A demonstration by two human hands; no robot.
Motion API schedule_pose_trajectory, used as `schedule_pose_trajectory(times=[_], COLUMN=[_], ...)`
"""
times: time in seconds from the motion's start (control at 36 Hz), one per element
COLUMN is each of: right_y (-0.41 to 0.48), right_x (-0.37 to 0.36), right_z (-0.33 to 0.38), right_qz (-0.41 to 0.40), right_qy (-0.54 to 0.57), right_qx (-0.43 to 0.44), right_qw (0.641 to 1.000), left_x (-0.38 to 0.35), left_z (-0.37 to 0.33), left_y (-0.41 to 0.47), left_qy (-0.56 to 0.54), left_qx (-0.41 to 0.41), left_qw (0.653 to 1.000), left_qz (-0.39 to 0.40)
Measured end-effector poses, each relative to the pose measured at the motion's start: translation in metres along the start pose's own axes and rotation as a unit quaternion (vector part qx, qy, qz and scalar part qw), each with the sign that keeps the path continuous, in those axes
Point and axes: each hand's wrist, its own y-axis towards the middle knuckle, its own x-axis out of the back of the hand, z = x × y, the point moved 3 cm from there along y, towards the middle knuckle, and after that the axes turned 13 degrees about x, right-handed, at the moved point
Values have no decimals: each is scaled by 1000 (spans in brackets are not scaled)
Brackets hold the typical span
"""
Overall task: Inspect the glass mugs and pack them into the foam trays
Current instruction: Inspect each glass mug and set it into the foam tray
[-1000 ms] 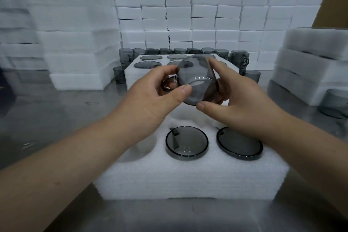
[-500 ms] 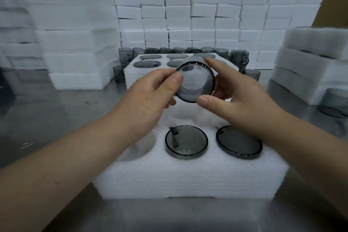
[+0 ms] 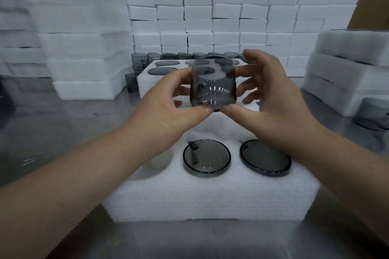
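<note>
A smoky grey glass mug [image 3: 212, 84] is held upright in the air above the near foam tray [image 3: 206, 195]. My left hand [image 3: 168, 109] pinches it from the left, thumb at its base. My right hand [image 3: 271, 99] holds it from the right, thumb under the base and fingers spread behind. Two mugs sit sunk in the tray's front pockets, one in the middle [image 3: 206, 159] and one on the right [image 3: 265, 157]. The front left pocket [image 3: 162, 162] holds nothing and is partly hidden by my left forearm.
A second foam tray [image 3: 145, 82] filled with mugs stands behind, with loose mugs [image 3: 139, 62] in a row past it. Foam blocks are stacked at the back [image 3: 227, 12], left [image 3: 84, 52] and right [image 3: 353, 65]. One grey glass piece [image 3: 372, 113] lies at the right on the steel table [image 3: 52, 128].
The mug has been turned in both hands: a second ago it was tilted, then its mouth faced me, and now it stands upright with its side toward me. The hands rose slightly.
</note>
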Motion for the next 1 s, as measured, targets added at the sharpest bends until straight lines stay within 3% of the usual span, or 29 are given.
schedule_pose_trajectory(times=[0.31, 0.69, 1.0], right_y=[1, 1, 4], right_x=[4, 5, 3], right_z=[7, 8, 11], right_qz=[-5, 10, 57], right_qy=[-85, -162, -169], right_qx=[72, 134, 147], right_qw=[994, 978, 973], left_x=[1, -1, 0], left_z=[1, -2, 3], left_y=[2, -5, 0], left_qy=[70, -11, -23], left_qx=[-8, -14, -2], left_qw=[996, 999, 1000], left_qz=[-51, 43, -13])
